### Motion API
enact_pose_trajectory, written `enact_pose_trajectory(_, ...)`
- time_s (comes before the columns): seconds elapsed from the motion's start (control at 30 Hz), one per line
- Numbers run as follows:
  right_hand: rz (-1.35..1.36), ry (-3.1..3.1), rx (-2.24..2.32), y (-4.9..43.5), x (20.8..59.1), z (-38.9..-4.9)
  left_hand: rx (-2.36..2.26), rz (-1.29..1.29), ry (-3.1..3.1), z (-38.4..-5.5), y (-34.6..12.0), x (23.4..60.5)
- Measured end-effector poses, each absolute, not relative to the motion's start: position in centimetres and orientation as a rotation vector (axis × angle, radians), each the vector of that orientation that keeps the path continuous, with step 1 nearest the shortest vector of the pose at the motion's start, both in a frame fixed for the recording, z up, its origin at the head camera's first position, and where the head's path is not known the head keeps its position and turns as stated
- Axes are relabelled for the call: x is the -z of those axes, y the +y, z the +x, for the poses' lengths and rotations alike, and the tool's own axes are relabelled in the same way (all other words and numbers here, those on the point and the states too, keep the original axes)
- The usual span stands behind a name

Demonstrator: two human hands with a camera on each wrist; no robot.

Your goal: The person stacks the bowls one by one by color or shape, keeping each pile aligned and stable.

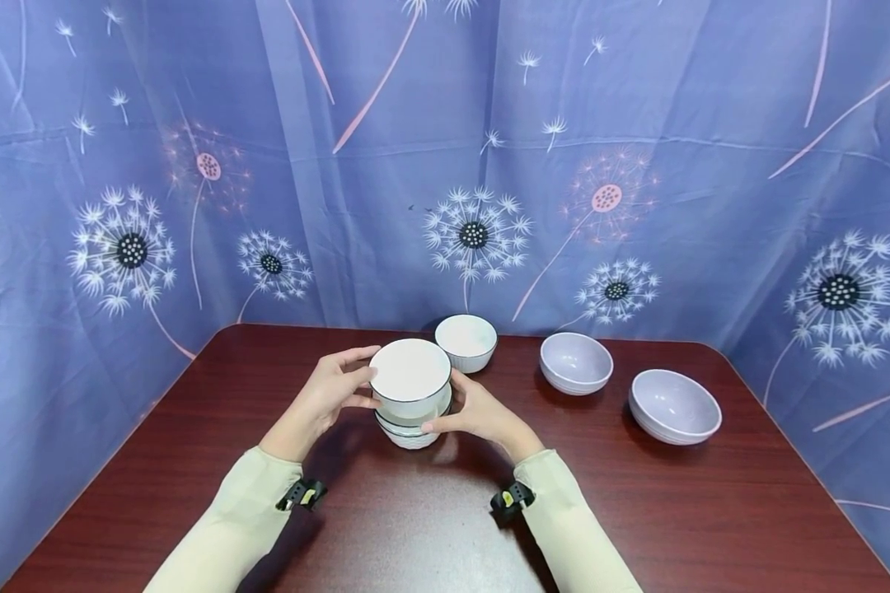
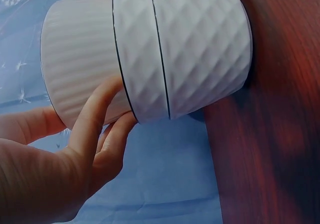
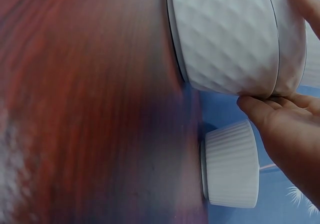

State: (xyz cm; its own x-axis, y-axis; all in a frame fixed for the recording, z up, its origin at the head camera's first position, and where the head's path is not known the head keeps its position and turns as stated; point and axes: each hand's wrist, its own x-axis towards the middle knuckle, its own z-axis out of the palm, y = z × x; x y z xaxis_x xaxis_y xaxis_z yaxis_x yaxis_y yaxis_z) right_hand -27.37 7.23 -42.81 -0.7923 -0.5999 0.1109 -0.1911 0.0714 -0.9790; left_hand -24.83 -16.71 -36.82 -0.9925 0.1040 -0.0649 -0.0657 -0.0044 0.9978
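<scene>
A white ribbed bowl (image 1: 411,372) with a dark rim sits upright at the top of a stack, its lower part inside the rim below. Under it are two nested white bowls (image 2: 200,48) with a raised diamond pattern and dark rims, standing on the table. My left hand (image 1: 325,398) holds the ribbed bowl from the left, fingers spread along its side and some fingertips right at the diamond bowl's rim. My right hand (image 1: 484,414) grips the upper diamond bowl from the right, thumb on the near side and fingers behind, partly hidden.
Another white ribbed bowl (image 1: 466,339) stands just behind the stack, near the table's back edge. Two pale lilac bowls (image 1: 576,362) sit farther right on the dark red-brown table (image 1: 430,527). A blue dandelion-print curtain (image 1: 386,206) hangs behind the table and along both sides.
</scene>
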Motion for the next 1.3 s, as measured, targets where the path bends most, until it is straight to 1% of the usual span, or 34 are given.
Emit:
enact_pose_trajectory(0.53,-0.794,1.968,1.831,7.27,42.87,-27.72,-2.052,0.040,2.208,-24.94,-15.99,36.66)
enact_pose_trajectory(1.3,-0.815,1.971,1.822,7.25,43.16,-27.66,-2.055,0.037,2.214,-24.86,-16.20,36.76)
